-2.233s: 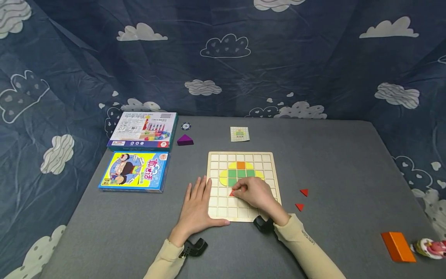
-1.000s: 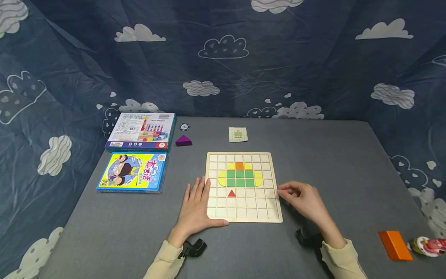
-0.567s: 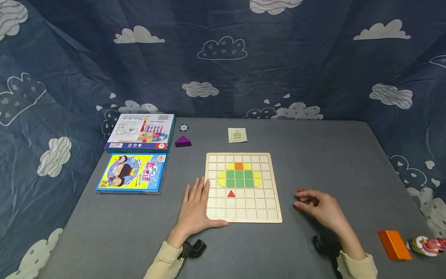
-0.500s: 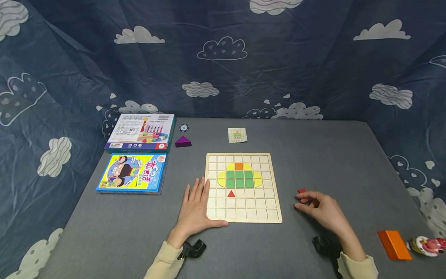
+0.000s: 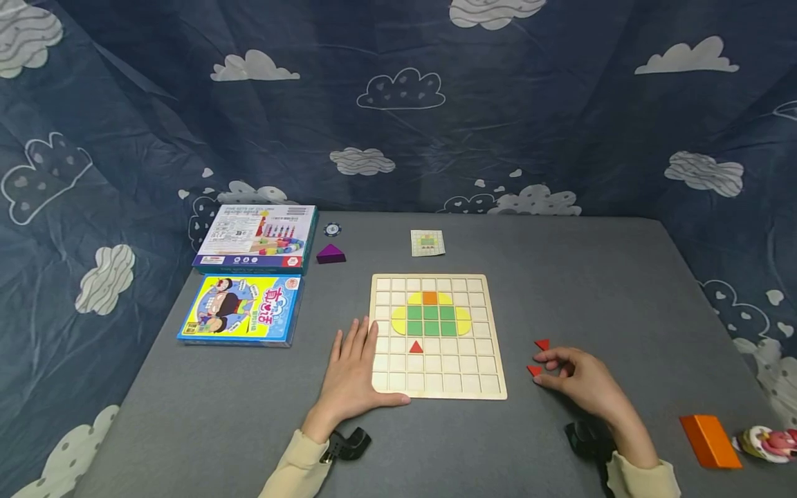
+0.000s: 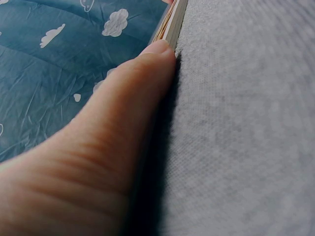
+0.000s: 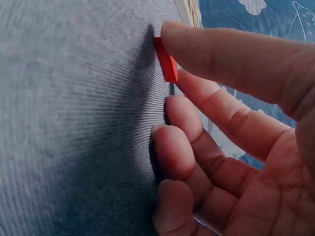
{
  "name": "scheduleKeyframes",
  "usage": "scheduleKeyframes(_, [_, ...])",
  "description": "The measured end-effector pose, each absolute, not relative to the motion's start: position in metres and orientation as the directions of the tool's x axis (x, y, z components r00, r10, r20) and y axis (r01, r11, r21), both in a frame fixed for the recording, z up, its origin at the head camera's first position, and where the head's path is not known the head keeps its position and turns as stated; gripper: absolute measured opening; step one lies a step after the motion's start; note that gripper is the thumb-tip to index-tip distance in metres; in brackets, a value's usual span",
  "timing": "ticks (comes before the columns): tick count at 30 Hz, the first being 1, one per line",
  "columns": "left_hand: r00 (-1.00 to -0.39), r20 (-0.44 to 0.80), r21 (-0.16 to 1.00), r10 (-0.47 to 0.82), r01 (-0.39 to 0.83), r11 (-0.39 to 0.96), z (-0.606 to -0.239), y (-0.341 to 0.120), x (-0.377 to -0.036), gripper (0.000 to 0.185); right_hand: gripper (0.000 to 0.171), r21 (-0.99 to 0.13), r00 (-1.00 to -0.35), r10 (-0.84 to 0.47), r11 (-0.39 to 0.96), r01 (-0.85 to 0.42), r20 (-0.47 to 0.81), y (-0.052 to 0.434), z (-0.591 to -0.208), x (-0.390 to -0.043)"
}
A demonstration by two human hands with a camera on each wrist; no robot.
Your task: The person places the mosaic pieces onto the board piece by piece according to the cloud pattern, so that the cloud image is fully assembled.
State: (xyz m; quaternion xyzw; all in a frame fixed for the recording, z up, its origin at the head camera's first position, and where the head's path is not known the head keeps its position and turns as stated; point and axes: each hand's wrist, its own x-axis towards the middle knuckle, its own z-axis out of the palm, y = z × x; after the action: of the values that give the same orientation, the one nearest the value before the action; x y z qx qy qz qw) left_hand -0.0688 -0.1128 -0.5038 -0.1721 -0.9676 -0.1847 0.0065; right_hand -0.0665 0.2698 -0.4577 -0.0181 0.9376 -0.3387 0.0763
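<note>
A wooden grid board lies at the table's middle, with a yellow, green and orange figure and one red triangle set in its squares. My left hand lies flat on the board's near left corner, its thumb along the board's edge. My right hand rests on the table right of the board. Its thumb and index finger pinch a loose red triangle that still lies on the cloth. A second red triangle lies just beyond.
A small pattern card lies behind the board. Two game boxes, a purple triangular block and a round chip sit at the left. An orange block and a toy figure are near right.
My right hand let go of a red triangle on the board, then moved right off the board to the two loose triangles. My left hand stayed put.
</note>
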Motion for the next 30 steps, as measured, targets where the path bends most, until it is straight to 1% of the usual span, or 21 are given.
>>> scheduleKeyframes(3, [-0.941, 0.072, 0.353, 0.329, 0.333, 0.874, -0.5041, -0.1123, -0.0687, 0.131, 0.029, -0.638, -0.986, -0.084, 0.770, 0.027, -0.143, 0.2698, -0.4572, -0.0669])
scheduleKeyframes(12, [-0.940, 0.093, 0.351, 0.327, 0.338, 0.873, -0.5062, -0.1132, -0.0690, 0.131, 0.022, -0.624, -0.991, -0.070, 0.782, 0.015, -0.111, 0.2679, -0.4598, -0.0688])
scheduleKeyframes(19, [-0.939, 0.090, 0.347, 0.332, 0.342, 0.873, -0.5072, -0.1131, -0.0686, 0.131, 0.022, -0.620, -0.994, -0.081, 0.784, -0.016, -0.077, 0.2686, -0.4622, -0.0671])
scheduleKeyframes(24, [-0.939, 0.097, 0.348, 0.331, 0.343, 0.872, -0.5074, -0.1130, -0.0691, 0.131, 0.023, -0.649, -0.992, -0.090, 0.760, -0.012, -0.087, 0.2695, -0.4648, -0.0680])
scheduleKeyframes(30, [-0.937, 0.101, 0.342, 0.334, 0.348, 0.873, -0.5074, -0.1130, -0.0684, 0.131, 0.020, -0.692, -0.989, -0.090, 0.722, 0.014, -0.114, 0.2704, -0.4670, -0.0677])
